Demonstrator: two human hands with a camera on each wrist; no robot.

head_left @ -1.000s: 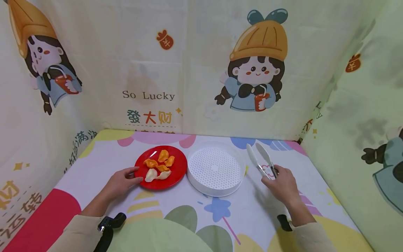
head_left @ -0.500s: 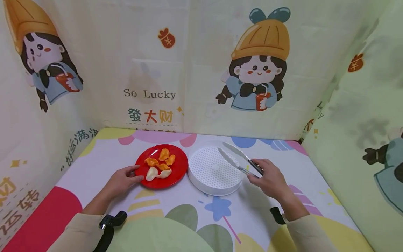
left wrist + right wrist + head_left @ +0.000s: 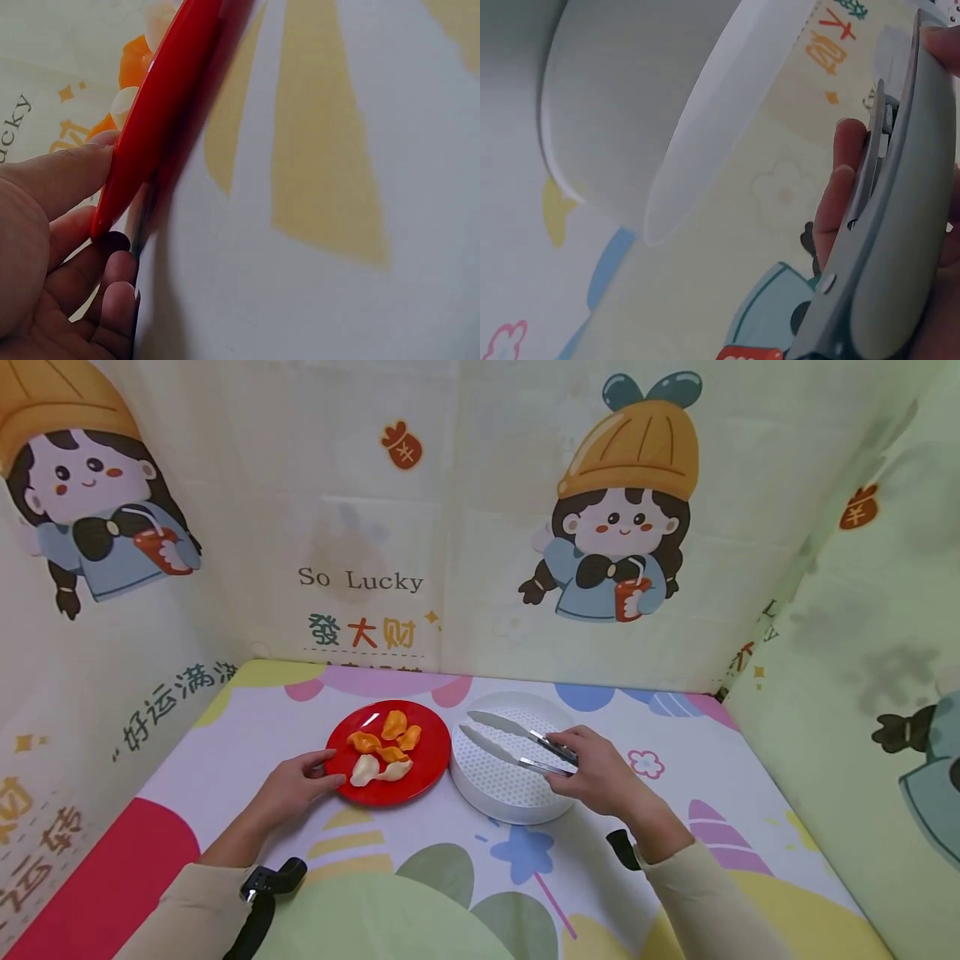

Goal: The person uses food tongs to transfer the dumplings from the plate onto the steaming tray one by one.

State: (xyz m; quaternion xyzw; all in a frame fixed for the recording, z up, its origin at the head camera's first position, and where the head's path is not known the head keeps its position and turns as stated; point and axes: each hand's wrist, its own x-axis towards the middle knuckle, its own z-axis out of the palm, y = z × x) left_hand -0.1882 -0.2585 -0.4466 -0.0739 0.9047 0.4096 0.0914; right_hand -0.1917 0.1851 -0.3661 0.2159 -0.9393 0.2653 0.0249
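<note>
In the head view my left hand (image 3: 294, 789) pinches the left rim of a red plate (image 3: 432, 760), its thumb on top and fingers at the underside. Several orange dumplings (image 3: 393, 724) and two white dumplings (image 3: 365, 770) lie on that plate. My right hand (image 3: 600, 772) grips a pair of tongs (image 3: 504, 725), whose arms stand apart with nothing between them. The tongs hang over a round white steamer basket (image 3: 510, 810) with a perforated floor. In the right wrist view the tongs' handle (image 3: 900, 225) crosses the fingers, partly hiding them.
Plate and steamer basket stand side by side on a patterned tablecloth (image 3: 442, 910). A printed cloth backdrop (image 3: 480, 527) rises behind the table and on both sides. A black wrist strap (image 3: 258, 910) shows at the left sleeve.
My right hand has carried the tongs leftward from beside the steamer basket to above it, their tips now pointing toward the plate. The left hand stays at the plate's rim.
</note>
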